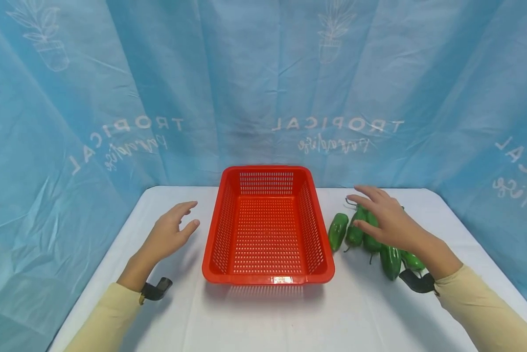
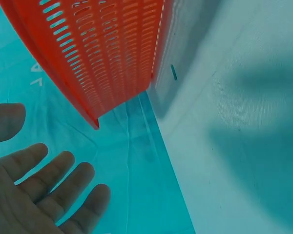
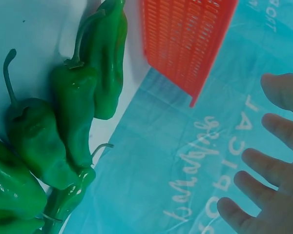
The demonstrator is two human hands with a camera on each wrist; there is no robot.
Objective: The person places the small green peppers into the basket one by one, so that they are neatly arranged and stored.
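A red plastic basket (image 1: 267,279) with slotted walls stands on the white table, and its inside holds nothing. To its right lie several green peppers (image 1: 337,232), which show large in the right wrist view (image 3: 73,112). My right hand (image 1: 388,220) hovers over the peppers with fingers spread, hiding part of them. My left hand (image 1: 168,232) is held in the air left of the basket, thumb apart from the fingers. Neither hand touches anything. In the left wrist view the left palm (image 2: 44,195) shows beside the basket wall (image 2: 107,53).
A white cloth (image 1: 254,322) covers the table. Blue printed curtains (image 1: 250,88) hang behind it and along both sides, close to the table's edges. Each wrist wears a dark strap-on camera (image 1: 156,289).
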